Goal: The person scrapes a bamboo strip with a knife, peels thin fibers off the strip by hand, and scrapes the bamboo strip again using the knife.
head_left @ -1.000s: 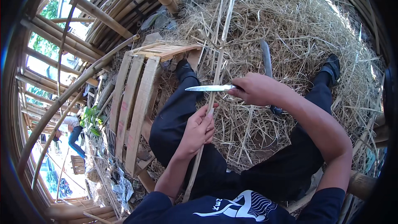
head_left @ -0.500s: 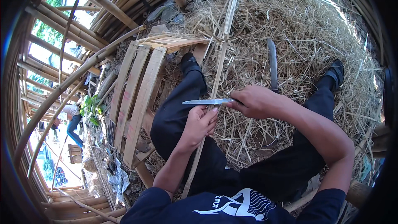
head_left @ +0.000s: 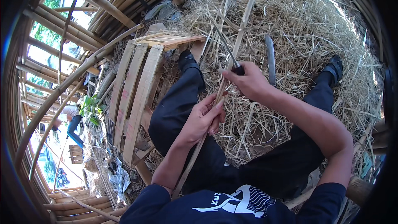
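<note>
A long, thin bamboo strip point(head_left: 245, 18) runs from my lap up across the straw. My left hand point(head_left: 202, 119) is closed round its lower part, thumb on top. Higher along the strip, my right hand point(head_left: 251, 81) grips the dark handle of a knife point(head_left: 224, 41), with a fingertip against the strip. The knife's narrow blade slants up and to the left, crossing beside the strip. Past my right hand, a second, broader blade point(head_left: 270, 60) lies on the straw, its lower end hidden behind that hand.
Straw and shavings point(head_left: 298, 37) cover the ground between my legs. A slatted wooden crate point(head_left: 141, 103) stands by my left leg. Bamboo poles point(head_left: 97, 2) form a frame at left and behind. A person point(head_left: 74, 126) bends over outside, at far left.
My right hand has moved up along the strip, and the knife has swung from lying crosswise to pointing up and left. The strip's far end has shifted right; my left hand still holds it.
</note>
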{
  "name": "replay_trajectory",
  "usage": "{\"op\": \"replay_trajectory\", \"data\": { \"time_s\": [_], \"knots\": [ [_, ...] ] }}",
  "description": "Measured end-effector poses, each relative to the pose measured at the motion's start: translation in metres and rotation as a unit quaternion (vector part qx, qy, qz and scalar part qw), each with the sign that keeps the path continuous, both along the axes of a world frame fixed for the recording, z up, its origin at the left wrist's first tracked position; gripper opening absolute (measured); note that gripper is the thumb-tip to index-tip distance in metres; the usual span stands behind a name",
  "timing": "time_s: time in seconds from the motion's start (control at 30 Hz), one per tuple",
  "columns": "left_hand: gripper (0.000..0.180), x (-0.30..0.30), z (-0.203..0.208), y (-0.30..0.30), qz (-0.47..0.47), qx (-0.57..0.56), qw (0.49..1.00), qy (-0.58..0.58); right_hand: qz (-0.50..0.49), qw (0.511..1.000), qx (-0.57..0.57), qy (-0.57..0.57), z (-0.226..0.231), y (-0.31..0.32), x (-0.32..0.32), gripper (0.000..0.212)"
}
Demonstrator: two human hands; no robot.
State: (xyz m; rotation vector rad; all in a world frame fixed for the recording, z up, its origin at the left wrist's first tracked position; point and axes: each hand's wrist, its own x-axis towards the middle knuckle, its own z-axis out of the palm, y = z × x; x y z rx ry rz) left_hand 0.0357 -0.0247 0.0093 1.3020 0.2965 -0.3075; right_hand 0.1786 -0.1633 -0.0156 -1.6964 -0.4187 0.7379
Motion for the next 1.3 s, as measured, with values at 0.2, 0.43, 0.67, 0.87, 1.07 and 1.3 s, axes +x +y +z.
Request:
{"op": "replay_trajectory", "data": {
  "time_s": [0.2, 0.43, 0.67, 0.87, 1.07, 1.3],
  "knots": [
    [0.032, -0.006, 0.003, 0.0, -0.063, -0.026, 0.997, 0.047, -0.156, 0.985, 0.04, -0.056, 0.006, -0.009, 0.037, 0.034],
    [0.028, -0.008, -0.01, 0.003, -0.023, 0.03, 0.998, 0.04, -0.073, 0.982, -0.043, -0.169, 0.01, -0.021, 0.041, 0.04],
    [0.023, -0.011, -0.015, 0.006, 0.067, 0.014, 0.997, 0.017, 0.187, 0.908, -0.111, -0.359, -0.005, -0.022, -0.006, 0.041],
    [0.02, -0.012, -0.011, 0.005, 0.083, -0.004, 0.996, 0.019, 0.221, 0.889, -0.138, -0.377, -0.007, -0.023, -0.011, 0.04],
    [0.017, -0.01, -0.013, 0.0, 0.059, 0.014, 0.998, 0.015, 0.21, 0.868, -0.13, -0.432, -0.016, -0.029, 0.003, 0.04],
    [0.017, -0.012, -0.014, 0.001, 0.063, 0.043, 0.997, 0.016, 0.208, 0.841, -0.194, -0.46, -0.023, -0.03, 0.021, 0.04]
  ]
}}
